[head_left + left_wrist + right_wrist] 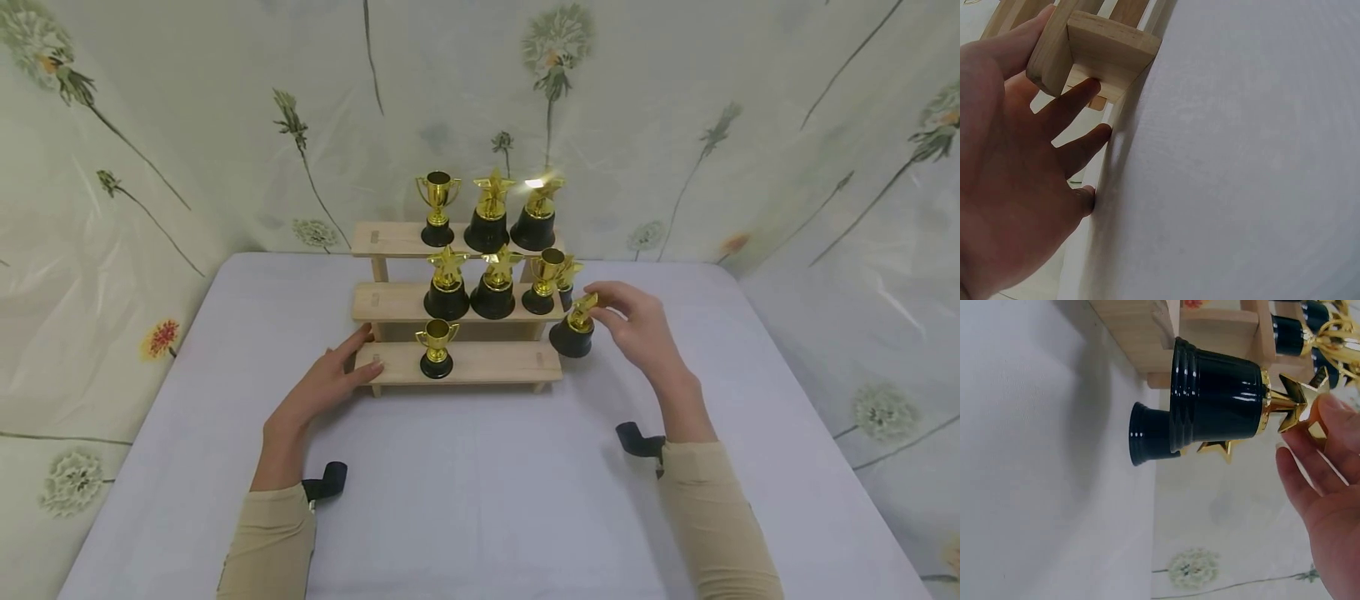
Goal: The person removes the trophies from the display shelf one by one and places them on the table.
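A three-step wooden display stand (495, 360) stands at the back of the table. My left hand (327, 382) holds the left end of its lowest step, thumb on top of the plank; other fingers reach beneath it in the left wrist view. My right hand (637, 329) pinches the gold star of a star trophy (573, 337) between thumb and fingertips. This trophy is held just off the step's right end, its black base (1216, 397) slightly tilted. On the lowest step, left of the middle, is a gold cup trophy (437, 354).
The middle step carries two star trophies (492, 292) and a cup trophy (543, 287). The top step carries a cup trophy (438, 208) and two star trophies. Another star trophy (1150, 434) stands on the table (480, 492) behind the held one. Floral cloth (465, 83) hangs behind.
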The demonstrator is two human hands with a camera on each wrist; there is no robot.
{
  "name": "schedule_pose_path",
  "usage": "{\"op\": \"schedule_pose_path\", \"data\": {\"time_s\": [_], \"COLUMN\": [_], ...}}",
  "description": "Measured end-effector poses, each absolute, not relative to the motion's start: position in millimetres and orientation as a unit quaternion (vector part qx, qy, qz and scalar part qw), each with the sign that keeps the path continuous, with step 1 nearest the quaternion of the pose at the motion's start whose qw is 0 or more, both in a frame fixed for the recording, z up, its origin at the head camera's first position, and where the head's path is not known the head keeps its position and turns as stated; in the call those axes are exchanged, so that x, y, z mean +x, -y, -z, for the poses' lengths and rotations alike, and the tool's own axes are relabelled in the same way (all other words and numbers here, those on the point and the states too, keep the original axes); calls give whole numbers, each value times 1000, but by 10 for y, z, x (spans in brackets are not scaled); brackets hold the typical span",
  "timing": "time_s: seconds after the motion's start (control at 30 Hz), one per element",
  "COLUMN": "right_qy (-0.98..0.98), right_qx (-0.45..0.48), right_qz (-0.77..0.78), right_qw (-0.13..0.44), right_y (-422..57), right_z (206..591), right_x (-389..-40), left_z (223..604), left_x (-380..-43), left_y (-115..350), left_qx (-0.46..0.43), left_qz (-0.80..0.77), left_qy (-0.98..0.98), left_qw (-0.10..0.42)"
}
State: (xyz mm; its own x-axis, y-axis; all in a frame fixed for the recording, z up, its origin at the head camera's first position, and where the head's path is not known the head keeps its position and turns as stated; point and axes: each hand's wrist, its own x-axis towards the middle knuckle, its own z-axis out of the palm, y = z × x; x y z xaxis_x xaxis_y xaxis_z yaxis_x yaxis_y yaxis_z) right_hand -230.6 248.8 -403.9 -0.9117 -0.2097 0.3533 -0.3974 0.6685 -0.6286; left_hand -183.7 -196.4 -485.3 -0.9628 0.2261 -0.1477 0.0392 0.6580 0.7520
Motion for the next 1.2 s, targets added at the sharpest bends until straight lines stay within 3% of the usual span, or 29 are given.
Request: {"op": "schedule_pose_path", "data": {"time_s": [0.97,1.2], "right_qy": [921,919], "right_qx": [93,71], "right_qz": [-361,-364], "right_qw": [112,133], "right_y": [-2649,-2738], "right_z": [4303,4392], "right_x": [-2654,-2772], "left_z": [4860,4849], "left_x": [-1864,-1846], "left_y": [1973,1970], "left_qx": [72,73], "left_qz": [-402,-402], "left_qy": [-905,-905], "left_qw": [117,118]}}
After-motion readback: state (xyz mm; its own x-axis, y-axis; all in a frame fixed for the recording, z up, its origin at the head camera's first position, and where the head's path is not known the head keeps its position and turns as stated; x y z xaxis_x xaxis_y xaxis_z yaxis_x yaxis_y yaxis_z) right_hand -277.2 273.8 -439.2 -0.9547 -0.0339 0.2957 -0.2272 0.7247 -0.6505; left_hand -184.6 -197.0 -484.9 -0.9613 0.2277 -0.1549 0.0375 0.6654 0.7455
